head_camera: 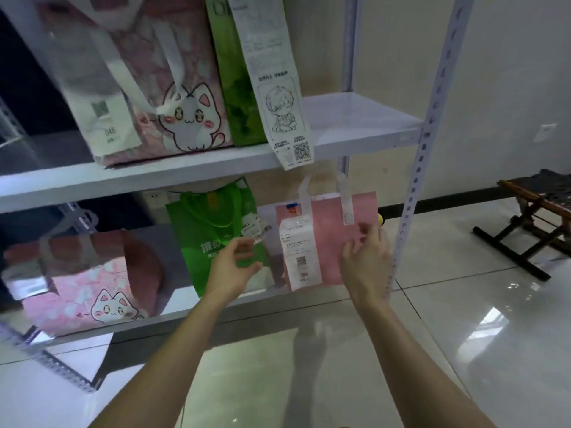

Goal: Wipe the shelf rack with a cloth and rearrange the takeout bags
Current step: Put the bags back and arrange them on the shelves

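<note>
Left hand (236, 267) grip open, curved before green nonwoven takeout bag (200, 242). Right hand (367, 261) grip open, fingers spread before flat pink paper takeout bag (332, 251), both on lower white shelf (273, 282).

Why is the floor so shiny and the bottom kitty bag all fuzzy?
In the head view, light glares off the glossy floor tiles; in the same view, the lower cat bag at left is smeared by blur.
</note>
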{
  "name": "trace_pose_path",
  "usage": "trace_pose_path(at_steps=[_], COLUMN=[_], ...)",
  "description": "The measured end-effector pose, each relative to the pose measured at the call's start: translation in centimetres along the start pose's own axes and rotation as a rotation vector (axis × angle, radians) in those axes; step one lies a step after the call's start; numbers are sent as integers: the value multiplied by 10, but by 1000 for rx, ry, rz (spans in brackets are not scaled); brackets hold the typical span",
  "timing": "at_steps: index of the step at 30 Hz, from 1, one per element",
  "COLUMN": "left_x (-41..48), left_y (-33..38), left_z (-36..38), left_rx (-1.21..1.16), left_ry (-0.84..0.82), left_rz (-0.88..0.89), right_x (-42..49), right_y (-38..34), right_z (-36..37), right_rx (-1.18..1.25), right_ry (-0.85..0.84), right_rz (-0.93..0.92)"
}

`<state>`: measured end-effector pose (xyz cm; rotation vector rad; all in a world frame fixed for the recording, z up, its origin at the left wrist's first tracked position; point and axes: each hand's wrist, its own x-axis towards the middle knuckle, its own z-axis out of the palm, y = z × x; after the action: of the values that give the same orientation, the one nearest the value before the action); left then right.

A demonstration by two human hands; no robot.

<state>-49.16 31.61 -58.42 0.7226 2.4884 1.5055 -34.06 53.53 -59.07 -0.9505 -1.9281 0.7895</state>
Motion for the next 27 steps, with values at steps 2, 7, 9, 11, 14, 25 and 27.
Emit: trace_pose_path(at_steps=[2, 7, 9, 11, 14, 25, 27], left_x=[-12, -37, -34, -18, 19, 106, 109], left_y=[7, 47, 66, 82, 101, 95, 94], left_z=[-28, -112, -146, -177, -212, -243, -240], left_rx=[-29, 24, 62, 67, 42, 52, 65], left_ry=[41, 303, 459, 607, 698, 551, 556], left_rz=[70, 254, 332, 371, 318, 25, 37], right_x=[-10, -32, -30, -20, 2, 40, 47], right_y=[-45, -178, -225, -262, -299, -304, -302], right_z=[1, 16, 29, 42, 54, 74, 78], right_rx=[120, 361, 374, 389, 335, 72, 138], right_ry=[-58, -292, -329, -332, -270, -182, -265], right_rz=[-171, -605, -657, -638, -564, -395, -302])
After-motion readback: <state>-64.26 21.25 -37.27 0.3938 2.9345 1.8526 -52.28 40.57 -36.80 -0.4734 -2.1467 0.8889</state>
